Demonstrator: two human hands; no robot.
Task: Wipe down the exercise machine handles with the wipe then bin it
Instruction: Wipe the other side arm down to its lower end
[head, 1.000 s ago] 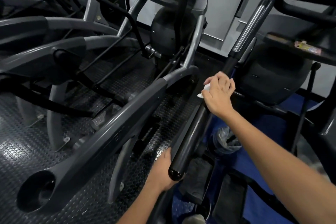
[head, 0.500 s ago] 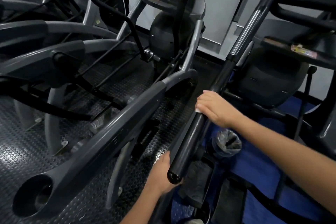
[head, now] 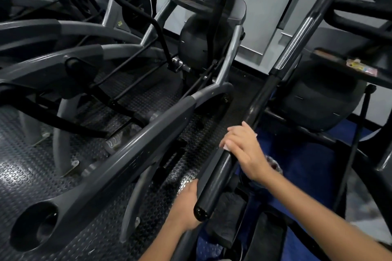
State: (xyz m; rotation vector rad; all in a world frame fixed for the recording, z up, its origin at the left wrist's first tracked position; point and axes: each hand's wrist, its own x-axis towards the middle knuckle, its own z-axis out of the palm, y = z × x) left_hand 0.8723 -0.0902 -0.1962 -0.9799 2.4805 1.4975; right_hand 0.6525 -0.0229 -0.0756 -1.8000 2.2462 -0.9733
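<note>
Hands: two. Right hand (head: pixel 244 150) curls over one black handle (head: pixel 224 167), pressing one white wipe (head: pixel 225 146) against it; only small crumpled edges of wipe peek out. Left hand (head: pixel 186 203) grips the same handle from the far side near its glossy rounded lower end. Handle slants up into a chrome tube (head: pixel 294 42).

A gym: elliptical machines (head: pixel 118 144) on studded rubber flooring (head: pixel 25 178)

Hands hiding the wipe and part of the handle

The right hand (head: pixel 244 150) is covering most of the wipe (head: pixel 225 146), leaving only white slivers showing; the left hand (head: pixel 186 203) is tucking its fingers behind the black handle (head: pixel 220 174), whose top is running off the frame's upper edge.
</note>
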